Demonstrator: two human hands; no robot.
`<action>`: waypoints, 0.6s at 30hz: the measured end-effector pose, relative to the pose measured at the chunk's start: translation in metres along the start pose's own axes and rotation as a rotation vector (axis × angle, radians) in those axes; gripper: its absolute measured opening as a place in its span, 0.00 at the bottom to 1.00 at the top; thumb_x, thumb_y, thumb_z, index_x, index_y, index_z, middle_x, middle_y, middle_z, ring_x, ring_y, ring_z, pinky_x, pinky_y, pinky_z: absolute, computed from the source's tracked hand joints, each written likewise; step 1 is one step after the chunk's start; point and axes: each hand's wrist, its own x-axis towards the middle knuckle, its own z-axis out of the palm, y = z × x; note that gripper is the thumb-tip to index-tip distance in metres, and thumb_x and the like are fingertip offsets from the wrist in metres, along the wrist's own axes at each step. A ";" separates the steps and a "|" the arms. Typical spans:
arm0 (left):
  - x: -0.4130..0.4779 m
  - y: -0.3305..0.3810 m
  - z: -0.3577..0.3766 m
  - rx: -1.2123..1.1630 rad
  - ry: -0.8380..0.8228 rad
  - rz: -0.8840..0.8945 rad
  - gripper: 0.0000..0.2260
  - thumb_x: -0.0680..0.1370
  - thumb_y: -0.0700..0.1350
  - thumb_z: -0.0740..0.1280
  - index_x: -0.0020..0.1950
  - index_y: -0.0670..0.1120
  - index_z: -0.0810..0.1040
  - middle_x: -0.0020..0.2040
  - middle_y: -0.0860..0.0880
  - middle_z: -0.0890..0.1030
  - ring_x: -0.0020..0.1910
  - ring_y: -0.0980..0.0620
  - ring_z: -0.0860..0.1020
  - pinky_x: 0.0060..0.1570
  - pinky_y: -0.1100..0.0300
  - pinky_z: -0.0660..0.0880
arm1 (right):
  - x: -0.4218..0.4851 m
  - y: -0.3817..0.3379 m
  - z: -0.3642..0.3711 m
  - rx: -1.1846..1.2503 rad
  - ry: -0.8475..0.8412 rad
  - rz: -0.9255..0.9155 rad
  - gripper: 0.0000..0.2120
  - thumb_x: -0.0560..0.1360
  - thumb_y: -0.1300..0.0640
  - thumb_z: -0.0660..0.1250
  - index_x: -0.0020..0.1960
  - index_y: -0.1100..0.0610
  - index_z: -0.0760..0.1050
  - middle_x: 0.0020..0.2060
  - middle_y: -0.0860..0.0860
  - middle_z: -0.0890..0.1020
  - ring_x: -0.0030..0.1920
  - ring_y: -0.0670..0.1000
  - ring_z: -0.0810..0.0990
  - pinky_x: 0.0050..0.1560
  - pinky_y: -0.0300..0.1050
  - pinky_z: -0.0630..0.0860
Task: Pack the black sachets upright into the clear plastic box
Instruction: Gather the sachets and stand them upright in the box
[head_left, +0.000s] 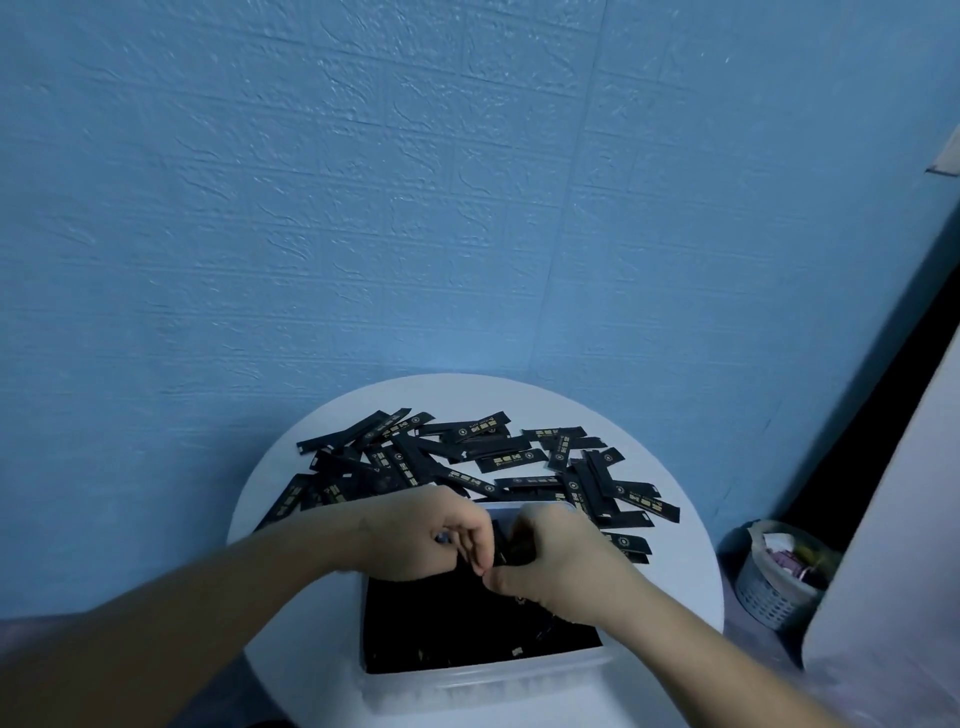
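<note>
Though the clear plastic box (483, 680) looks mostly full, many black sachets (467, 462) lie loose on the tabletop (675, 571); left hand (431, 535) and right hand (561, 566) both grip a bundle (511, 545) at its far end.

Round white table (670, 525) with scattered black sachets (467, 462) and clear plastic box (483, 680).
</note>
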 end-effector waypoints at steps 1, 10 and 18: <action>0.000 -0.001 0.000 -0.008 0.010 -0.002 0.18 0.73 0.31 0.61 0.53 0.47 0.83 0.50 0.53 0.85 0.50 0.58 0.82 0.53 0.62 0.77 | 0.001 0.000 0.001 0.001 0.014 0.007 0.21 0.63 0.40 0.78 0.43 0.52 0.76 0.42 0.47 0.81 0.39 0.45 0.79 0.33 0.38 0.71; -0.001 -0.004 0.002 -0.134 0.139 -0.038 0.14 0.76 0.34 0.68 0.57 0.49 0.82 0.53 0.53 0.84 0.55 0.56 0.82 0.60 0.58 0.78 | -0.002 0.001 0.003 0.063 0.038 -0.010 0.23 0.62 0.39 0.80 0.45 0.51 0.74 0.37 0.45 0.78 0.37 0.43 0.74 0.32 0.37 0.66; -0.003 -0.001 0.008 0.021 0.137 -0.021 0.18 0.77 0.32 0.64 0.60 0.50 0.83 0.51 0.56 0.79 0.53 0.59 0.80 0.54 0.64 0.77 | -0.008 0.008 0.001 0.365 -0.091 -0.032 0.21 0.64 0.44 0.83 0.47 0.52 0.78 0.34 0.47 0.81 0.33 0.46 0.79 0.40 0.49 0.80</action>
